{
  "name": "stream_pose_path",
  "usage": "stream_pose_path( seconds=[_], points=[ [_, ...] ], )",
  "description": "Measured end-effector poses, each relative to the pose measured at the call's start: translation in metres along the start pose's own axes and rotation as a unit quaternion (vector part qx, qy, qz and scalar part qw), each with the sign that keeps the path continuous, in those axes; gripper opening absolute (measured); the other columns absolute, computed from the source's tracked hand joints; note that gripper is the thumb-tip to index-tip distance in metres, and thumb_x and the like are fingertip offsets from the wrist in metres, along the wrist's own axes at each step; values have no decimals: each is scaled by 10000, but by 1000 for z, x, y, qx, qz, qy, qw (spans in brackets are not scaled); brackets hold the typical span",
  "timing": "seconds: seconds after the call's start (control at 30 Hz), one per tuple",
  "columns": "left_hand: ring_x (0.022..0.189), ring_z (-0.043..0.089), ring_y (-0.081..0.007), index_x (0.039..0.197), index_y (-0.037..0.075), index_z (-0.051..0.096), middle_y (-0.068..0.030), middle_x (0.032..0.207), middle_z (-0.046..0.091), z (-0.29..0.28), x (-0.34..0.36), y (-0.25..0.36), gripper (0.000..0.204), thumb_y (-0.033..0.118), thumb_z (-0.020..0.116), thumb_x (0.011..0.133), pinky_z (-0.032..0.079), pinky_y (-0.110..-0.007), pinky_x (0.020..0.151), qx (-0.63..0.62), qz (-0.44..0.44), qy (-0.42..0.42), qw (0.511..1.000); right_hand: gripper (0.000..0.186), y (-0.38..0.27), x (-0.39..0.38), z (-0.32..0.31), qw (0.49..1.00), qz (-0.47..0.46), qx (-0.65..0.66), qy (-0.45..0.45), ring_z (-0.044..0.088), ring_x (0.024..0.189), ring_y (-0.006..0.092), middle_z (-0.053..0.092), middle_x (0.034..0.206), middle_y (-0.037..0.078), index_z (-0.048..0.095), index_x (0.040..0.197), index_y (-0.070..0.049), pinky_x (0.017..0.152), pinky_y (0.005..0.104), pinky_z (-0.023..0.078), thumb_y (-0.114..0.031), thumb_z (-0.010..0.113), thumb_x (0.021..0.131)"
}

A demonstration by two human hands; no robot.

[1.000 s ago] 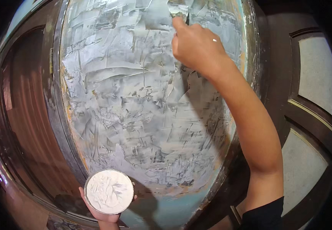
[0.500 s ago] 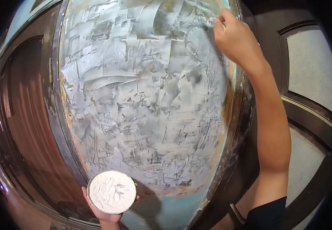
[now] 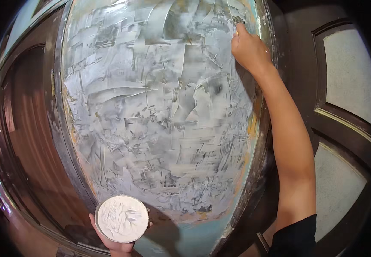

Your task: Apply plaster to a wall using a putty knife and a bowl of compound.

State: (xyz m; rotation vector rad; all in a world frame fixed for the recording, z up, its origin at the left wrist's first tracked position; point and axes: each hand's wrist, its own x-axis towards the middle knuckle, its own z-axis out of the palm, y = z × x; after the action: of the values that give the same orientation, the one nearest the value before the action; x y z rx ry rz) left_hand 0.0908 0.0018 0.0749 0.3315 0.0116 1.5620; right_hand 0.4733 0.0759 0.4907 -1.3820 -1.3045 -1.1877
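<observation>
Our left hand (image 3: 118, 247) grips the round container (image 3: 96, 219) from below, in front of the panel's (image 3: 160, 141) lower left; full of pale, soft-looking paste (image 3: 119, 219), it probably weighs enough to want spread fingers beneath. Our right hand (image 3: 250, 49) is closed around a scraper (image 3: 238, 19) at the upper right; its thin blade likely flexes, so we favour holding the handle.

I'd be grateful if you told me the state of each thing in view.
Left hand: holding the bowl.
Bowl: well filled with whitish paste.
Paste: creased on top.
Right hand: holding the scraper.
Scraper: at the wall, partly hidden.
Wall: unevenly smeared grey-white, blue-green along the bottom.
Brown frame at right: scuffed, pale-flecked.
</observation>
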Motion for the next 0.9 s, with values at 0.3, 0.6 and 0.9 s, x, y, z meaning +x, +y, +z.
stream_pose_path(
  seconds=[0.3, 0.6, 0.9],
  points=[
    [1308, 525, -494, 1528, 145, 473, -150, 1527, 512, -2, 8, -22, 928, 830, 376, 910, 417, -829, 947, 94, -24, -60, 993, 251, 8, -34, -22, 999, -33, 2, -12, 689, 908, 542, 709, 931, 322, 540, 1152, -58, 796, 623, 544, -223, 499, 968],
    [1325, 501, -511, 1552, 194, 449, -129, 1563, 479, 13, 1, -34, 918, 840, 357, 907, 365, -884, 921, 75, -34, -71, 994, 303, 14, -5, -30, 994, 2, 51, 95, 634, 930, 583, 697, 948, 330, 516, 1155, -70, 835, 642, 496, -339, 451, 1032],
    [1258, 506, -626, 1556, 143, 436, -233, 1514, 505, 15, -6, -22, 958, 845, 354, 909, 417, -866, 876, -13, -5, -6, 1000, 281, 13, 3, -27, 998, -33, 42, 34, 692, 957, 512, 725, 992, 292, 602, 1152, -70, 853, 602, 546, -262, 498, 975]
  ],
)
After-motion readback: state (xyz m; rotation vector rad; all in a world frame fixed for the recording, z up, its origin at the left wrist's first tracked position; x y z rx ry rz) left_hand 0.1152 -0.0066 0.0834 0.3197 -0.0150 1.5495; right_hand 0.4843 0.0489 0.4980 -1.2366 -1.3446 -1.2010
